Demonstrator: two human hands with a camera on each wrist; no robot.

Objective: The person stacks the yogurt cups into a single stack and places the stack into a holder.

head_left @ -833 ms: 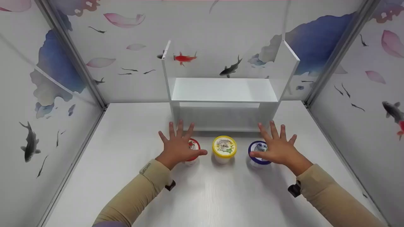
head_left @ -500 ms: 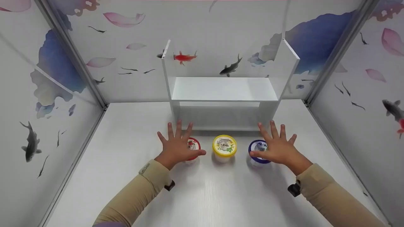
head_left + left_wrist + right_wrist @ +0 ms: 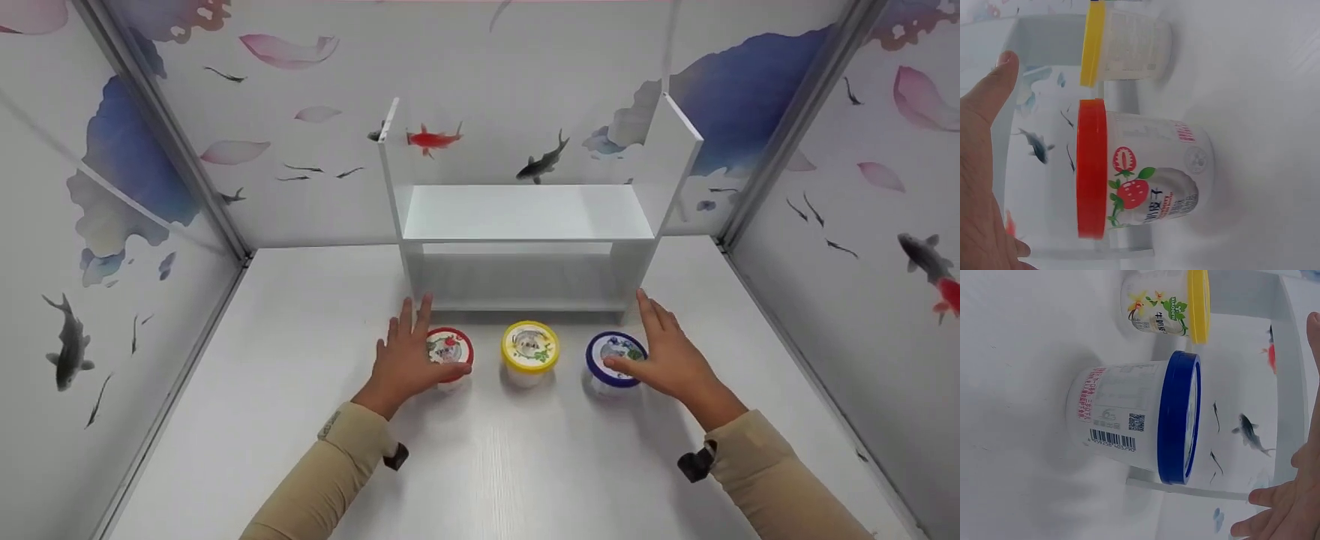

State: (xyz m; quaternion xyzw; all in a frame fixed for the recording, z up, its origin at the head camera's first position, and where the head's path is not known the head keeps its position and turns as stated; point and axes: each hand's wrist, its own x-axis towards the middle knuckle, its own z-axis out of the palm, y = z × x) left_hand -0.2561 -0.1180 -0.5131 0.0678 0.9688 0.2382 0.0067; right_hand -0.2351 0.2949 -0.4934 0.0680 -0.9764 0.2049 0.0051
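Three white tubs with coloured lids stand in a row on the table. My left hand hovers at the red-lidded tub, fingers extended beyond its left side and thumb overlapping the lid's front in the head view. A strawberry print shows on that tub in the left wrist view. The yellow-lidded tub stands in the middle, apart from both hands. At the right, my right hand is over the blue-lidded tub, thumb above its lid and fingers stretched past its right side. Neither hand grips anything.
Right behind the tubs stands a white shelf unit with two tall side panels and a middle board. White walls printed with fish and petals enclose the white table at the back and both sides.
Both hands have turned and drawn their spread fingers closer together. The left has shifted slightly left and down, uncovering more of the red lid; the right fingers have moved off the blue lid's right side.
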